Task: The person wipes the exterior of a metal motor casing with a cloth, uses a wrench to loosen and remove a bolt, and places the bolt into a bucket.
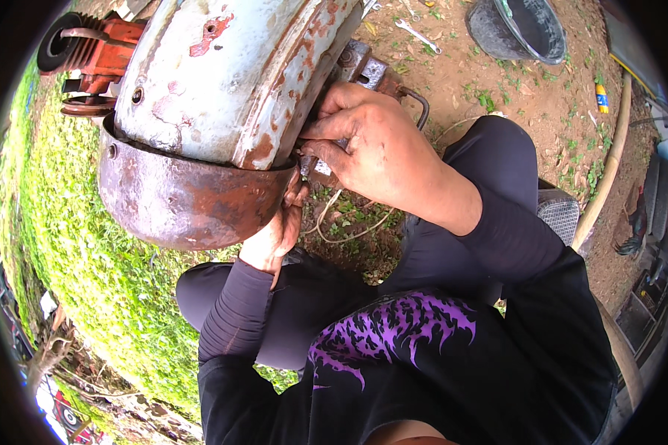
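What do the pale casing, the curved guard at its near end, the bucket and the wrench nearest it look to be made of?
Pale casing: likely painted metal; chips expose rust-brown patches.
Curved guard: probably bare steel, given its rust-like mottling and dull sheen.
Bucket: matte black, plastic or rubber; its look leaves that open.
Wrench: probably steel, smooth and silvery.

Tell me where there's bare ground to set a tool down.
Mostly bare soil, dotted with leaves and weeds, lies between the wrench, the bucket and the right knee. Another patch lies between the bucket and the yellow container. It is crowded at the right end of the rusty band, where left hand and right hand nearly meet.
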Demonstrator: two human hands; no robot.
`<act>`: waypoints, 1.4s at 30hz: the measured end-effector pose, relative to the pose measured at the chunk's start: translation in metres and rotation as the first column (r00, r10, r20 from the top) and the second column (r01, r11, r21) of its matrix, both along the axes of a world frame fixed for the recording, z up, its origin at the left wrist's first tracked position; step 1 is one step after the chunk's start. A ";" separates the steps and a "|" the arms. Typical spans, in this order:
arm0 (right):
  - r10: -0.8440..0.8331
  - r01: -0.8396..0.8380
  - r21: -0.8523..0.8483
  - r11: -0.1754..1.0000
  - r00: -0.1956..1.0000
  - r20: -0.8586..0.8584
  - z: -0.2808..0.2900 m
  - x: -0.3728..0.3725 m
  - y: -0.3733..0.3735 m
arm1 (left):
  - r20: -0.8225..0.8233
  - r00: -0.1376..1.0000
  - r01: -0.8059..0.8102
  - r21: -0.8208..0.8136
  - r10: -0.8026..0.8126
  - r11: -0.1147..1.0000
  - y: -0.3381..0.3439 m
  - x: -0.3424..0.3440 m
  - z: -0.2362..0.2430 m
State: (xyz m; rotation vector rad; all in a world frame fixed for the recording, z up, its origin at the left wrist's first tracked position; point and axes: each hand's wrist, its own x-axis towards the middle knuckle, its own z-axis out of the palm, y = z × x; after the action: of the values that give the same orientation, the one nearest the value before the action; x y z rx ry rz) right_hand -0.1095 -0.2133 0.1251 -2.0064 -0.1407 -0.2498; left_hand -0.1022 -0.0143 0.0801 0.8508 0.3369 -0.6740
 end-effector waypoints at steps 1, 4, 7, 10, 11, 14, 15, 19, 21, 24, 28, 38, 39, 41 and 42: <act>0.001 0.000 0.013 1.000 1.000 -0.008 0.001 0.001 0.000 | -0.006 1.000 -0.014 0.015 0.014 1.000 -0.001 0.000 0.001; -0.042 0.041 0.042 0.998 0.999 0.033 0.002 0.003 0.003 | -0.012 0.999 -0.044 0.043 0.045 0.998 -0.002 -0.002 0.002; -0.072 0.073 0.005 0.997 0.996 -0.056 0.007 0.003 0.003 | -0.002 1.000 -0.030 0.012 0.030 0.999 0.000 -0.002 -0.001; -0.085 0.090 0.047 0.995 0.991 -0.107 0.003 0.004 0.004 | -0.004 1.000 -0.022 -0.013 0.022 1.000 0.002 -0.002 -0.003; -0.083 0.088 0.044 0.995 0.991 -0.107 0.004 0.004 0.004 | -0.006 0.999 -0.036 0.004 0.036 0.999 0.001 -0.002 -0.003; -0.069 0.078 0.057 0.995 0.986 -0.153 0.011 0.002 0.003 | -0.054 0.995 -0.085 0.057 0.088 0.995 -0.001 -0.004 -0.001; -0.059 0.077 0.081 0.994 0.978 -0.198 0.018 0.001 0.003 | -0.077 0.991 -0.100 0.078 0.106 0.992 -0.002 -0.005 -0.001; 0.001 0.000 0.029 1.000 0.999 -0.032 0.001 0.000 0.002 | 0.004 1.000 -0.026 0.012 0.026 1.000 0.004 -0.004 -0.009; -0.015 0.017 0.050 0.999 1.000 -0.025 -0.002 0.001 0.004 | 0.079 0.996 0.053 -0.077 -0.047 0.996 0.019 -0.004 -0.026; -0.054 0.059 0.047 0.997 0.993 -0.108 0.004 0.002 0.009 | 0.073 0.996 0.047 -0.035 -0.045 0.998 0.027 -0.008 -0.036; -0.093 0.100 0.056 0.993 0.990 -0.110 -0.001 0.002 0.013 | 0.082 0.996 0.052 -0.084 -0.045 0.995 0.028 -0.009 -0.039; 0.020 -0.021 0.013 1.000 0.996 0.081 -0.004 -0.004 0.002 | 0.008 1.000 -0.001 -0.026 0.002 1.000 0.002 -0.004 -0.007; 0.016 -0.018 0.014 1.000 0.995 0.101 -0.006 -0.003 0.002 | -0.055 0.995 -0.078 0.113 0.084 0.991 -0.004 -0.006 0.003; 0.012 -0.014 0.008 1.000 0.991 0.131 -0.007 -0.001 0.001 | -0.019 0.999 -0.042 0.051 0.043 0.998 -0.003 -0.005 0.004; 0.012 -0.012 -0.001 1.000 0.990 0.139 -0.008 -0.001 0.001 | -0.002 1.000 -0.022 0.020 0.022 1.000 -0.002 -0.005 0.003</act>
State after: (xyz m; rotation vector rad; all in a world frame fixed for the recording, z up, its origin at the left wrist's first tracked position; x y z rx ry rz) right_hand -0.1105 -0.2124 0.1176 -1.9878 -0.2412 -0.3815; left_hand -0.1072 -0.0163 0.0831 0.8639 0.3552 -0.6517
